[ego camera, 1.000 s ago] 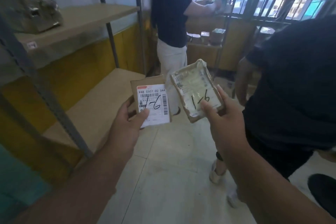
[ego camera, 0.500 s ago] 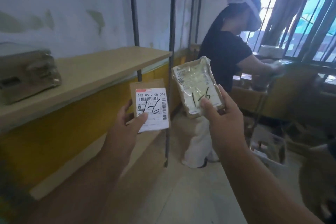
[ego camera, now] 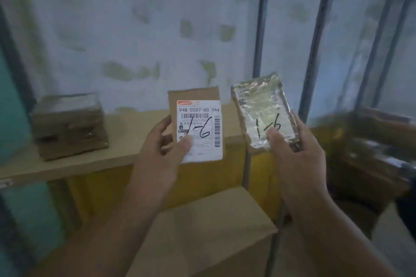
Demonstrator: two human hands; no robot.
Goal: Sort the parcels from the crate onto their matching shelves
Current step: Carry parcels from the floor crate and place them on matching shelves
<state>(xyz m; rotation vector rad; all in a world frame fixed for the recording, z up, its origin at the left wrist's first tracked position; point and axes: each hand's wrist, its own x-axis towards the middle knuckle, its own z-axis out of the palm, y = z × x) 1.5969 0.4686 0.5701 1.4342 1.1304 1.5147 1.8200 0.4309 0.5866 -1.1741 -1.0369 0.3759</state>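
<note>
Parcel sorting/storage room, small depot type. Evidence: two parcels held up side by side, each hand-marked "1-6". The left hand (ego camera: pixel 162 148) grips a cardboard parcel (ego camera: pixel 194 96) with printed label (ego camera: pixel 199 128), barcodes and number 948 C507-00 044. The right hand (ego camera: pixel 299 153) grips a taped parcel (ego camera: pixel 263 105) in clear wrap. Behind the grips: wooden shelf (ego camera: pixel 126 141) on metal posts (ego camera: pixel 261 18), with a taped box (ego camera: pixel 68 125) left of the left hand. Lower shelf (ego camera: pixel 209 227) below both grips. Blurred stacked boxes (ego camera: pixel 371 141) right of the right hand. Patchy painted wall (ego camera: pixel 135 29) behind the rack.
</note>
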